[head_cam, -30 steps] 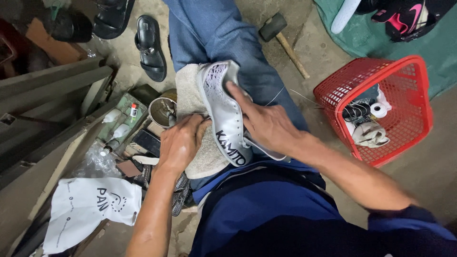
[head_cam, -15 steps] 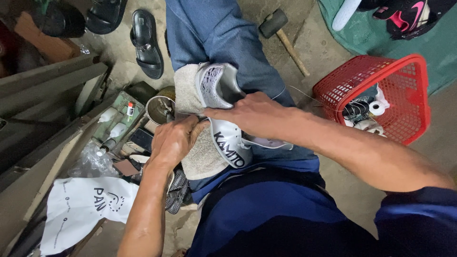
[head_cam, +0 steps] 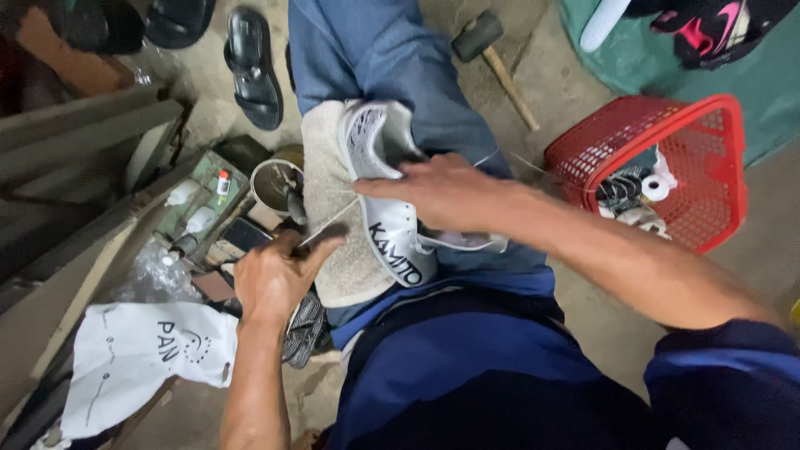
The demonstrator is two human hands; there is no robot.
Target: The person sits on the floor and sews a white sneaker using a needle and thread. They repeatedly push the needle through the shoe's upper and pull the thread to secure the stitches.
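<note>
Head view: red basket [head_cam: 708, 167] beside white shoe [head_cam: 392, 208].

White shoe [head_cam: 392, 200] with black letters and a net-like pattern inside, lying on a beige towel [head_cam: 329, 225], blue jeans [head_cam: 392, 67], a red basket [head_cam: 667, 158] full of little holes, black sandal [head_cam: 254, 71] — a white bag [head_cam: 133, 358] with black marks, green cloth [head_cam: 750, 92] behind.
</note>
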